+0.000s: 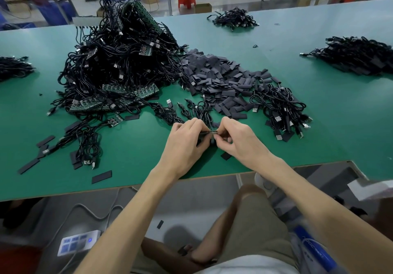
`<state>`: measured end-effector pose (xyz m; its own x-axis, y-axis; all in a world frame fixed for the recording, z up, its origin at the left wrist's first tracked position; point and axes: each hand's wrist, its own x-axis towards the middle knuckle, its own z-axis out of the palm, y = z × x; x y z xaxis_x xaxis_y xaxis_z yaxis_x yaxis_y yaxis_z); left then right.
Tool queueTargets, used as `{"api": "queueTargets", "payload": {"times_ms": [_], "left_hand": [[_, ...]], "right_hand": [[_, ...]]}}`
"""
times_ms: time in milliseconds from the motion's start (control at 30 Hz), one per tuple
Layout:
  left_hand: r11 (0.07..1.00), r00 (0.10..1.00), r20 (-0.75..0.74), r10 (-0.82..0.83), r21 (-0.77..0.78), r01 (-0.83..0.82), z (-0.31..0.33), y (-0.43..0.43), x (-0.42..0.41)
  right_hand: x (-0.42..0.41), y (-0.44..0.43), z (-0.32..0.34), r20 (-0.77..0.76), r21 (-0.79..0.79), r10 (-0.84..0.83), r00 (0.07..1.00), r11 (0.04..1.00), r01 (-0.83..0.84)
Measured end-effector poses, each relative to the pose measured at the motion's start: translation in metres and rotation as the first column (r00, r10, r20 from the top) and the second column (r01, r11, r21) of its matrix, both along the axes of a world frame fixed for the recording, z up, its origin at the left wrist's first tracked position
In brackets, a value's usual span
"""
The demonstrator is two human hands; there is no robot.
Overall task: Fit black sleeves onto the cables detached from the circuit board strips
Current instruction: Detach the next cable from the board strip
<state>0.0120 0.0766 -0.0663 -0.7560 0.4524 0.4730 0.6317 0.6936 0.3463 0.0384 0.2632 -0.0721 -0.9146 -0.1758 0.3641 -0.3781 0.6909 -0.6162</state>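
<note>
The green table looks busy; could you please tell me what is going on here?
A person seated at the green table pinches a thin strip between the left hand and the right hand, black cables trailing from it. Behind it lie a large tangle of cables on circuit board strips, a heap of black sleeves and a pile of loose cables.

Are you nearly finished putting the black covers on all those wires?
Not nearly. The cable pile at far right seems sleeved already. The left hand and right hand pinch a small strip with cables attached. The big heap with green strips and the loose sleeves pile wait.
</note>
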Motion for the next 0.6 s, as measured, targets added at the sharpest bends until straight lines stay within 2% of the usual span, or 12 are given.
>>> {"api": "queueTargets", "payload": {"times_ms": [200,400,500,600], "left_hand": [[1.0,1.0,-0.023,0.011,-0.01,-0.011,-0.0001,0.0015,0.002],[1.0,0.998,-0.053,0.026,-0.013,-0.027,0.0001,0.0011,0.0016],[0.995,0.989,-0.116,0.095,0.009,-0.095,-0.0018,0.0015,0.0023],[0.97,0.964,-0.129,0.234,0.09,-0.224,-0.0031,-0.003,0.0]], "right_hand": [[-0.001,-0.0006,-0.0036,-0.015,0.007,0.01,1.0,1.0,-0.01],[-0.0005,-0.0015,-0.0034,-0.147,0.064,-0.004,0.989,0.998,0.014],[-0.0019,-0.0005,-0.0022,-0.152,-0.018,-0.102,0.983,0.995,0.1],[-0.0052,0.0059,0.0011,-0.085,-0.212,-0.238,0.967,0.953,0.216]]}}
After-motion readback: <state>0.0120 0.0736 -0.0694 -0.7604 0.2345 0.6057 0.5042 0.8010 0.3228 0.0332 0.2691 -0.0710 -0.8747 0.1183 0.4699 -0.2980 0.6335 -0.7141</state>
